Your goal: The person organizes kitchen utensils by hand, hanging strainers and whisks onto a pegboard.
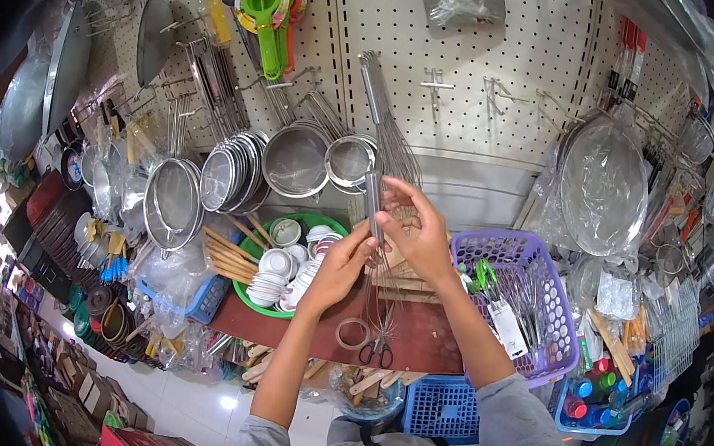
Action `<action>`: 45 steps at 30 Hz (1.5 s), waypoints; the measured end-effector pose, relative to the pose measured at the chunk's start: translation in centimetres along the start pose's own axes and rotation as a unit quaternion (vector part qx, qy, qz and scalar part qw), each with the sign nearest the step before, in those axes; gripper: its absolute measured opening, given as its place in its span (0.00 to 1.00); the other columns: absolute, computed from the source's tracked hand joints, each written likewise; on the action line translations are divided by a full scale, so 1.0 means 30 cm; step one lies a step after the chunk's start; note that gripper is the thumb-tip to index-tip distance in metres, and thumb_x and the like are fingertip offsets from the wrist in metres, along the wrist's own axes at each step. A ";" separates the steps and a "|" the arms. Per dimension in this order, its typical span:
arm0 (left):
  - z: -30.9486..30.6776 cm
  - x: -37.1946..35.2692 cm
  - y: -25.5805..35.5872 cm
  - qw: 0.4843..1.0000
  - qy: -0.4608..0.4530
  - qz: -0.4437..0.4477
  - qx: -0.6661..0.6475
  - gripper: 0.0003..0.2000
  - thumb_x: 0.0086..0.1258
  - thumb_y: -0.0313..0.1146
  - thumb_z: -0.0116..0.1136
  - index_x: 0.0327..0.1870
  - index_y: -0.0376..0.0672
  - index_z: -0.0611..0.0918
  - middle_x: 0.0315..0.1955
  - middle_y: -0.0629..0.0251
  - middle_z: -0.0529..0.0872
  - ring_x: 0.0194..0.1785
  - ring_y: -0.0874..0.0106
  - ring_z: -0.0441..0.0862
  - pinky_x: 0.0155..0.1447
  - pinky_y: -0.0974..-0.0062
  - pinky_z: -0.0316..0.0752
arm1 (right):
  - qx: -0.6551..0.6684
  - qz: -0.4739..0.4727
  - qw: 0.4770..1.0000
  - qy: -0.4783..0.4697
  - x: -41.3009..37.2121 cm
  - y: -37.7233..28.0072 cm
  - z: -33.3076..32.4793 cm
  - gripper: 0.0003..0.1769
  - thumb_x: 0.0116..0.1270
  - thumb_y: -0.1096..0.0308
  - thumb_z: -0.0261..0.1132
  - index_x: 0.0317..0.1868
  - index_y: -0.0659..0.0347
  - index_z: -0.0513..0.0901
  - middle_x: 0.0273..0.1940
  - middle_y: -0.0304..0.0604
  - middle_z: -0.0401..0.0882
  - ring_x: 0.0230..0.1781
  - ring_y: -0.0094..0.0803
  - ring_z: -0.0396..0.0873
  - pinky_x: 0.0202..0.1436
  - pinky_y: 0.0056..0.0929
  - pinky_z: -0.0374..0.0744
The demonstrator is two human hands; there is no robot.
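A metal whisk (pixel 374 201) is held upright in front of me, its handle up and its wires hanging down over the red-brown board. My left hand (pixel 342 271) is closed round the lower part of the handle, thumb and fingers pinched together. At the upper handle is my right hand (pixel 418 236), fingers spread and thumb apart, with the tips close to or touching the metal. Just behind, several other whisks (pixel 389 136) hang from the pegboard. Beneath the held whisk's wires lie a roll of tape (pixel 353 334) and scissors (pixel 376 351).
Metal strainers (pixel 297 159) hang on the pegboard (pixel 468 53). A green basin (pixel 261 304) of small white dishes stands left on the red-brown board (pixel 312 336). To the right, a purple basket (pixel 568 329) holds utensils. A blue crate (pixel 442 410) sits below.
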State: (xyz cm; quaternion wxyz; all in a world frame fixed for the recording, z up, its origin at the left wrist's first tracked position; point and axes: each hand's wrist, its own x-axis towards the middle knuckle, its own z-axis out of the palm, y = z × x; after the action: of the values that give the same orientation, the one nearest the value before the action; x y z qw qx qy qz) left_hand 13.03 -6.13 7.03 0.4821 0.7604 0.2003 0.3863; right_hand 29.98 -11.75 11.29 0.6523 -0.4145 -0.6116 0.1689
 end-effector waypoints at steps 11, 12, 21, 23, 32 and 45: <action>-0.100 0.120 0.050 1.000 0.022 0.017 0.008 0.24 0.77 0.30 0.66 0.72 0.37 0.77 0.49 0.62 0.88 0.47 0.79 0.84 0.53 0.75 0.80 | -0.083 -0.014 0.995 0.043 0.159 -0.012 0.070 0.30 0.69 0.64 0.75 0.70 0.53 0.81 0.41 0.39 0.85 0.38 0.22 0.82 0.34 0.22 0.82; -0.105 0.141 0.050 0.998 0.036 0.043 0.018 0.24 0.75 0.29 0.67 0.71 0.37 0.78 0.50 0.61 0.87 0.47 0.78 0.84 0.52 0.75 0.80 | -0.083 -0.012 0.995 0.053 0.172 -0.013 0.073 0.30 0.69 0.64 0.75 0.70 0.52 0.80 0.41 0.39 0.84 0.38 0.22 0.82 0.34 0.23 0.82; -0.160 0.355 0.146 0.980 0.076 0.185 -0.002 0.38 0.68 0.17 0.65 0.80 0.42 0.65 0.56 0.60 0.78 0.45 0.77 0.84 0.48 0.79 0.82 | -0.140 -0.083 0.981 0.106 0.329 -0.044 0.103 0.30 0.69 0.66 0.74 0.71 0.51 0.81 0.43 0.39 0.83 0.35 0.23 0.79 0.35 0.24 0.80; -0.182 0.400 0.170 0.981 0.054 0.186 -0.028 0.44 0.66 0.15 0.64 0.84 0.49 0.60 0.58 0.57 0.78 0.44 0.77 0.86 0.46 0.78 0.83 | -0.156 -0.099 0.975 0.121 0.365 -0.042 0.105 0.30 0.69 0.67 0.73 0.71 0.51 0.81 0.43 0.39 0.82 0.34 0.23 0.79 0.36 0.25 0.80; -0.244 0.531 0.253 0.977 0.061 0.202 0.026 0.48 0.62 0.12 0.62 0.85 0.52 0.59 0.58 0.50 0.83 0.37 0.74 0.87 0.38 0.77 0.83 | -0.187 -0.103 0.967 0.138 0.517 -0.078 0.108 0.30 0.68 0.68 0.73 0.71 0.47 0.82 0.40 0.38 0.78 0.33 0.24 0.80 0.38 0.26 0.81; -0.263 0.610 0.187 0.973 0.045 0.224 -0.037 0.45 0.61 0.22 0.72 0.82 0.47 0.64 0.47 0.57 0.87 0.39 0.75 0.89 0.46 0.75 0.85 | -0.220 -0.127 0.959 0.125 0.569 -0.049 0.078 0.33 0.62 0.70 0.78 0.69 0.46 0.84 0.46 0.42 0.87 0.28 0.22 0.80 0.36 0.23 0.81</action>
State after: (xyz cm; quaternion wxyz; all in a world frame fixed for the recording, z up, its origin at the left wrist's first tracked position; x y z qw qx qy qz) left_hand 17.86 8.27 21.09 0.4016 0.7494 0.0316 0.5255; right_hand 30.67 0.56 23.40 0.6324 -0.4842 -0.5951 -0.1070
